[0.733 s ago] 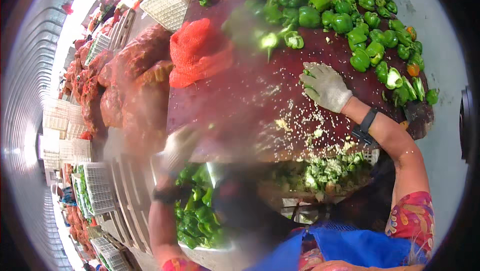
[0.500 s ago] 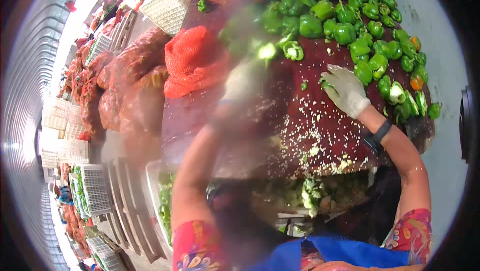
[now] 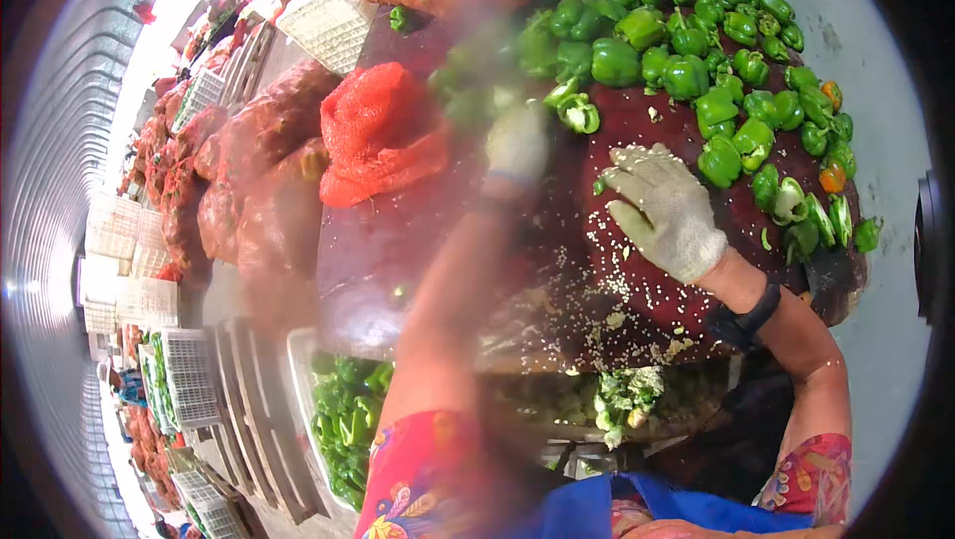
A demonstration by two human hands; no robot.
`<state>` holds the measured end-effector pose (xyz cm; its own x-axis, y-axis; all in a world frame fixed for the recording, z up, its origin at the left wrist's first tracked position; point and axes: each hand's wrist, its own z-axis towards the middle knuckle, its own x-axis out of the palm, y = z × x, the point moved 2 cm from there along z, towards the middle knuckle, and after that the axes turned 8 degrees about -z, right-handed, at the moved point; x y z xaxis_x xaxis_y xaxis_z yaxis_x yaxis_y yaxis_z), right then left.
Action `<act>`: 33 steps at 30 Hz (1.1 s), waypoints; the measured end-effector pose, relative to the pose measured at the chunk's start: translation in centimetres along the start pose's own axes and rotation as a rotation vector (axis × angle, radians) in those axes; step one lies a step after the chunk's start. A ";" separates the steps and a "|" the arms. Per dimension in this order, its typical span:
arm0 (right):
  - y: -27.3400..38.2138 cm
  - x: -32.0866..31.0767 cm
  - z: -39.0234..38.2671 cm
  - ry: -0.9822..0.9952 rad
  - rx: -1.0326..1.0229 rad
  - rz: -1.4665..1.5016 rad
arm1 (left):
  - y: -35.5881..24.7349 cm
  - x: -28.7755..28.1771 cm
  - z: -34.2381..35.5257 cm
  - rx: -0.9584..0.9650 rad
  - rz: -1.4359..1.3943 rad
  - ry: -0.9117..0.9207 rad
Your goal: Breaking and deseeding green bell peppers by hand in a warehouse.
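Observation:
My left hand (image 3: 517, 146), in a pale work glove, reaches over the dark red tabletop (image 3: 373, 266). Its fingers are smeared, so I cannot make out their grip. Just beyond its fingertips lies a cut-open green pepper (image 3: 579, 113). My right hand (image 3: 665, 211), in a dirty white glove, hovers over or rests on the table with its fingers stretched out and the thumb apart. Nothing shows in it. Small pale seeds (image 3: 637, 285) lie scattered under and around it. Whole green bell peppers (image 3: 686, 77) are heaped beyond both hands.
A red mesh bag (image 3: 368, 131) lies on the table's left side. Cut pepper pieces (image 3: 791, 201) sit at the right. Below the left edge stands a white bin of green peppers (image 3: 348, 420). Full sacks (image 3: 264, 181), pallets and crates (image 3: 189, 380) fill the left; pepper scraps (image 3: 632, 400) hang near my lap.
My left hand has moved right, toward the cut pepper. My right hand has shifted left and nearer to me, its fingers stretched out over the seeds.

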<state>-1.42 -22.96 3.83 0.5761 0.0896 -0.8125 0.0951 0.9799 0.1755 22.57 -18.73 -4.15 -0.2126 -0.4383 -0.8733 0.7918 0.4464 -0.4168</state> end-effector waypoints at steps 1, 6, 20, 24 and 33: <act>0.1 -0.1 -0.1 0.002 -0.003 0.001 | 0.2 0.5 0.2 -0.003 -0.001 -0.001; 0.4 -1.3 -1.0 0.080 0.082 0.170 | 0.9 2.2 1.2 0.054 -0.004 0.008; 4.9 -10.1 -7.0 0.392 0.510 0.658 | -3.0 -1.8 -1.4 -0.071 -0.090 0.068; 4.1 -10.2 -10.6 0.372 0.837 0.968 | -8.7 -5.3 -5.9 -0.024 0.111 0.168; 6.4 -9.7 -11.7 0.236 1.021 1.196 | -7.8 -3.6 -14.7 -0.063 -0.037 0.268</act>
<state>-15.91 -15.45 6.28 0.5906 0.8068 0.0144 0.2365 -0.1901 0.9529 8.78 -9.20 -1.48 -0.3911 -0.2369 -0.8893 0.7452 0.4856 -0.4571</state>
